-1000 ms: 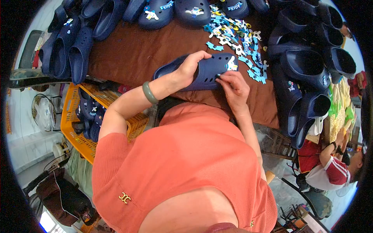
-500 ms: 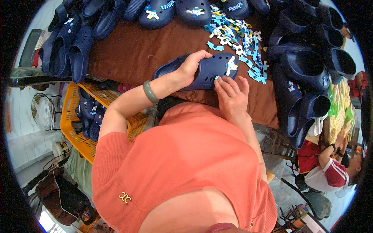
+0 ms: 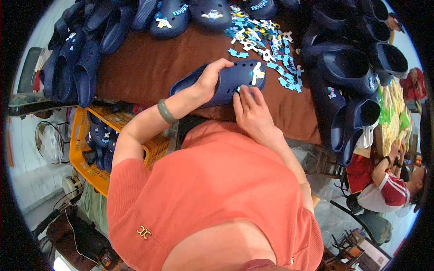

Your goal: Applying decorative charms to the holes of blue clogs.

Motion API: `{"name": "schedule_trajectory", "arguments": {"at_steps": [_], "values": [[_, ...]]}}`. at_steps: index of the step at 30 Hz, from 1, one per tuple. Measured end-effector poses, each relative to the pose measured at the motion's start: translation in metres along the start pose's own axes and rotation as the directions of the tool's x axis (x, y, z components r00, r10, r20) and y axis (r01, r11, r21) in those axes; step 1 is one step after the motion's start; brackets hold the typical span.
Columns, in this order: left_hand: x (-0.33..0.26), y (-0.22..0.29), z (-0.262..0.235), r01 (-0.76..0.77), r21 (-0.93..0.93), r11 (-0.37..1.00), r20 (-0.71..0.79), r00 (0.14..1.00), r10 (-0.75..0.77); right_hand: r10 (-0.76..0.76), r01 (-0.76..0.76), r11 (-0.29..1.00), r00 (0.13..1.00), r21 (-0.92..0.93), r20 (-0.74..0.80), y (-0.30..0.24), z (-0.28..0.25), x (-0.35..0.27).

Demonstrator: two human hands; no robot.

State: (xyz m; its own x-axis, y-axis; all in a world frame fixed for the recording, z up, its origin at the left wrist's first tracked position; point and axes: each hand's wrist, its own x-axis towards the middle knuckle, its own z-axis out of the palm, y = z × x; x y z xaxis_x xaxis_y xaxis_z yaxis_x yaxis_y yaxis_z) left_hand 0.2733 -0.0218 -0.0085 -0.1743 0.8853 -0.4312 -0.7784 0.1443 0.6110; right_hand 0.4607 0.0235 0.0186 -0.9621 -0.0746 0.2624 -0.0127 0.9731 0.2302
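A navy clog [image 3: 229, 86] lies sideways near the front edge of the brown cloth, its toe to the right. My left hand [image 3: 209, 80] is closed round its upper edge, the thumb inside the opening and fingers over the vamp. A white character shoe charm [image 3: 257, 73] sits on the toe. My right hand [image 3: 253, 108] pinches a small light-blue shoe charm [image 3: 238, 89] against the clog's near side, by the row of holes; the fingertips mostly hide it. Loose blue, white and yellow charms [image 3: 284, 67] are heaped just beyond the toe.
Navy clogs line the back [image 3: 169, 20], left [image 3: 86, 74] and right [image 3: 346, 67] of the brown cloth [image 3: 144, 58]. An orange crate [image 3: 83, 158] with more clogs stands at my left. At far right another person [image 3: 391, 185] in a red-and-white top works by bagged goods.
The whole view has shifted, so the table things sit further left. Both hands stay on the clog, with the right fingers still pressing at its near side.
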Motion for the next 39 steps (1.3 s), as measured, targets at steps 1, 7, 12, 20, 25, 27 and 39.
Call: {"name": "schedule_trajectory", "arguments": {"at_steps": [1,7,12,20,25,27,39], "values": [[0.0,0.0,0.0,-0.008,0.005,1.0,-0.009,1.0,0.008,-0.039,0.039,0.998,0.999,-0.04,0.005,0.001,-0.004,0.003],[0.003,-0.001,-0.004,-0.02,0.016,1.0,0.012,1.0,0.019,-0.033,0.038,0.99,0.999,-0.137,0.042,-0.004,-0.001,0.01],[-0.006,-0.002,-0.003,-0.085,0.174,0.981,0.037,0.996,0.08,-0.072,0.072,0.996,0.997,-0.053,-0.001,0.001,-0.002,0.009],[-0.039,-0.007,-0.009,-0.298,0.694,0.655,0.209,0.954,0.213,0.115,-0.106,0.993,0.96,0.047,-0.254,-0.007,0.018,-0.002],[-0.031,-0.018,0.006,-0.372,0.591,0.715,0.256,0.928,0.271,0.307,-0.261,0.951,0.853,0.164,-0.422,0.006,0.025,-0.004],[-0.024,-0.028,0.013,-0.386,0.498,0.777,0.245,0.922,0.301,0.41,-0.335,0.911,0.799,0.24,-0.441,0.014,0.027,-0.004],[-0.013,-0.035,0.008,-0.352,0.474,0.807,0.227,0.935,0.274,0.425,-0.369,0.904,0.837,0.217,-0.345,0.021,0.036,-0.013]]}}
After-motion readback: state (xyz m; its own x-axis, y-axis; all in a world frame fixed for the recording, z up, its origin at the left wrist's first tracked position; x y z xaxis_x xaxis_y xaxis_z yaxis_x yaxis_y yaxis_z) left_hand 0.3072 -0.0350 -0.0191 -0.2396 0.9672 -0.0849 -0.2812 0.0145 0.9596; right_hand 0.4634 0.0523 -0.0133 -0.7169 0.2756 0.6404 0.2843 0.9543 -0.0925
